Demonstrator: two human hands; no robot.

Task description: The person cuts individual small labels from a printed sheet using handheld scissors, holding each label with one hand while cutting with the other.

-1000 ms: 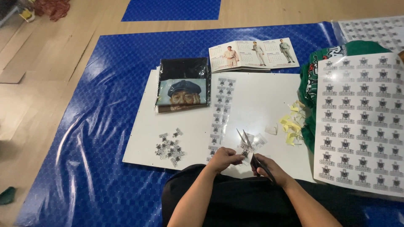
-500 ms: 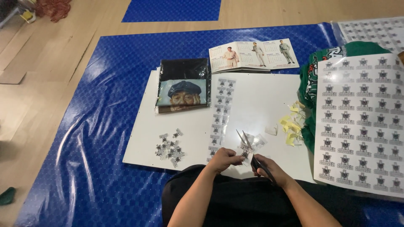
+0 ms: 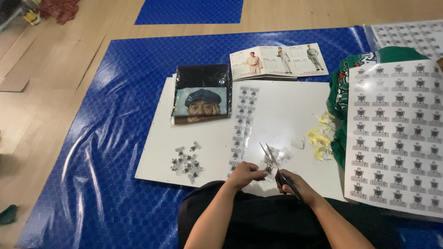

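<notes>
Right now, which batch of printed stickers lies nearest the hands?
The long sticker strip running up the white board, beside the left hand; the cut pile lies farther left.

Bright even overhead light, glare on blue mat [image 3: 106,138]

White board [image 3: 286,110] on blue dotted mat [image 3: 115,138]; yellow scraps [image 3: 319,137]; green cloth [image 3: 344,92].

Both forearms reach forward and converge, the left hand [image 3: 247,174] curled in a pinch with knuckles up, the right hand [image 3: 295,183] closed just beside it.
</notes>
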